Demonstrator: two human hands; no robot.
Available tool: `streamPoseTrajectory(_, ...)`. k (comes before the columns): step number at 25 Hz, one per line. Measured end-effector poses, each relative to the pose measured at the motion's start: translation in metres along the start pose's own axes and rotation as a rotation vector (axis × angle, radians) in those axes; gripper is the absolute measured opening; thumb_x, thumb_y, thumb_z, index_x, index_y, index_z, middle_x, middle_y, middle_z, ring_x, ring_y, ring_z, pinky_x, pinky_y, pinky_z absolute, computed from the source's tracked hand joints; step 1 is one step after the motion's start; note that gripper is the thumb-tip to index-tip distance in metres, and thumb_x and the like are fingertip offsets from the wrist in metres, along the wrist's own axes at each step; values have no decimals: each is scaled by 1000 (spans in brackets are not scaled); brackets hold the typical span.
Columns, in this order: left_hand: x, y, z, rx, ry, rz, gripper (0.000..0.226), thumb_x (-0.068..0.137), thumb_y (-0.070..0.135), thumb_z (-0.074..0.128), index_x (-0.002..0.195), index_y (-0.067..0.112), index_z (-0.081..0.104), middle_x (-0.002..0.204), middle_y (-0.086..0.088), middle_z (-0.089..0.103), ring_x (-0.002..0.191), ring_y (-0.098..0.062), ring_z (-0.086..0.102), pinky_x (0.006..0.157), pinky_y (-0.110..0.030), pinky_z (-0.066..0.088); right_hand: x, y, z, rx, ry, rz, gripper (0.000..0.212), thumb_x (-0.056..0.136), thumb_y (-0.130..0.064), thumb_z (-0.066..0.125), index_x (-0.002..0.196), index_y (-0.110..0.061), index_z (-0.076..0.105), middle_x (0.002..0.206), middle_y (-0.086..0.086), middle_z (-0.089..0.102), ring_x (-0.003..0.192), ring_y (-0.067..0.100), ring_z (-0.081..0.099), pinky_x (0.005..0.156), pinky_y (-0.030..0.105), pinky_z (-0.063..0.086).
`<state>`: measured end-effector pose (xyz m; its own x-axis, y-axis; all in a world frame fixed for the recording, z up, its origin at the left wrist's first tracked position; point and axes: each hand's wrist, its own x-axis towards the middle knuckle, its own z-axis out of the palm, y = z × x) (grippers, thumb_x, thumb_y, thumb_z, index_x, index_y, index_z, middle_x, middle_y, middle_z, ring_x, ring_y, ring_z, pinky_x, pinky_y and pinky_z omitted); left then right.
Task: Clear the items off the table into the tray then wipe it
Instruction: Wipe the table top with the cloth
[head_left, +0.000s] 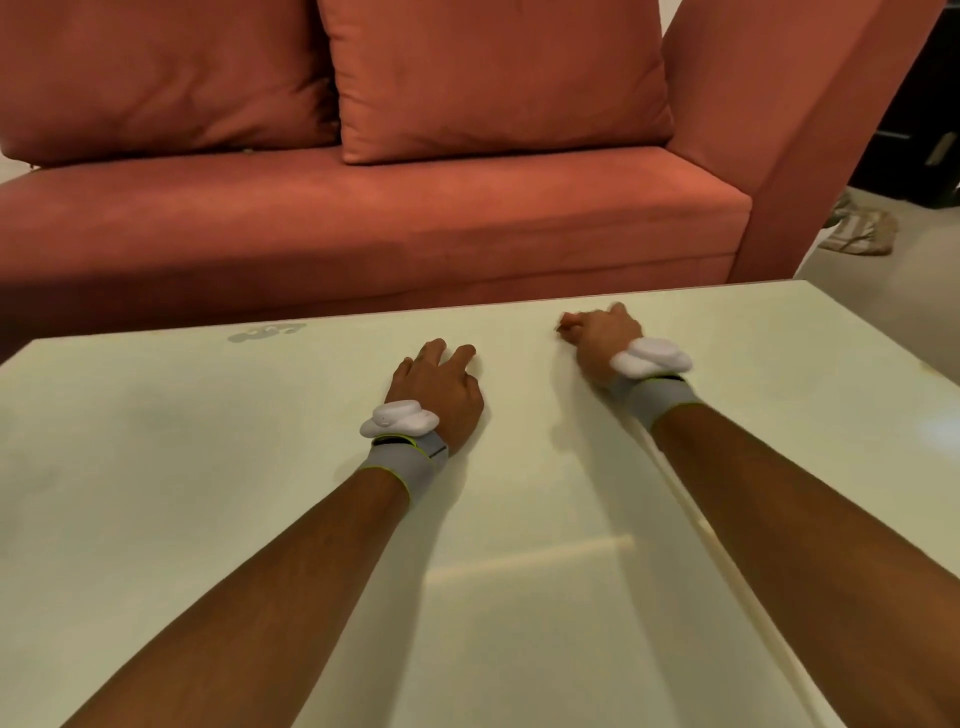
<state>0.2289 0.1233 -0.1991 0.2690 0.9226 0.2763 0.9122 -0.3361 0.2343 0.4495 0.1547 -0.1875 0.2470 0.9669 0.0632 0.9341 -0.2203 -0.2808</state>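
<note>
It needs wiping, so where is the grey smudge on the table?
Head view: the grey smudge lies by the far edge of the table, left of the left hand, nearest the sofa.

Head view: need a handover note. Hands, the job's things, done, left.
Left hand: rests on the table, fingers relaxed, holding nothing.
Right hand: on the table nearer the far edge, fingers curled under, nothing seen in them.
Things: tray and wiping cloth are not in view, and no loose items show on the visible tabletop.
Done: clearing looks finished, judging by this view.
Left: a grey smudge sits near the far left edge, so wiping probably remains. Find the cloth first.
</note>
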Motion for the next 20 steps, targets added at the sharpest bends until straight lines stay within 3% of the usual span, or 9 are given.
streamPoseTrajectory(2, 1, 1, 3, 36, 6, 21, 41, 91, 25, 34, 131, 26, 42, 139, -8, 41, 127, -28, 42, 108, -40, 28, -23, -5, 3, -9, 54, 63, 34, 92, -22, 42, 124, -29, 53, 124, 9, 49, 117, 34, 44, 101, 38, 41)
streamPoseTrajectory(4, 2, 0, 5, 51, 6, 31, 40, 91, 26, 33, 130, 24, 42, 136, -8, 43, 130, -26, 38, 109, -42, 27, -46, -42, 19, 61, 64, -93, 37, 89, -19, 44, 121, -33, 56, 123, 7, 50, 111, 34, 47, 98, 40, 43)
streamPoseTrajectory(7, 2, -1, 4, 5, 36, 15, 37, 91, 26, 34, 125, 22, 46, 130, -6, 48, 120, -26, 46, 103, -40, 30, -23, -84, 36, 102, 24, -255, 34, 87, -27, 47, 118, -32, 60, 118, 9, 50, 104, 34, 53, 96, 40, 47)
streamPoseTrajectory(13, 1, -2, 2, -5, 26, 18, 37, 90, 25, 34, 125, 19, 46, 128, -3, 49, 114, -24, 51, 103, -39, 30, 26, -31, -8, 13, 67, 175, 34, 93, -26, 46, 124, -15, 54, 130, 15, 41, 118, 39, 48, 100, 41, 39)
streamPoseTrajectory(16, 4, 0, 1, 51, 9, 6, 33, 90, 26, 35, 120, 18, 46, 119, -6, 51, 108, -27, 52, 95, -39, 35, -15, -20, -15, 85, 8, -70, 33, 96, -25, 41, 125, -28, 56, 117, 7, 51, 113, 33, 51, 99, 34, 38)
streamPoseTrajectory(18, 14, 9, 1, 62, -7, -19, 30, 90, 25, 37, 117, 16, 46, 114, -8, 51, 106, -30, 53, 91, -39, 36, -49, 2, -21, 134, -10, -267, 31, 99, -25, 40, 124, -27, 58, 106, -2, 60, 111, 28, 50, 99, 31, 37)
streamPoseTrajectory(20, 20, 22, 3, -47, 7, -29, 33, 91, 26, 40, 122, 16, 48, 123, -9, 51, 110, -31, 53, 93, -39, 37, -44, 41, -36, 34, 27, -257, 32, 99, -24, 39, 126, -25, 57, 116, 6, 63, 115, 28, 48, 100, 33, 37)
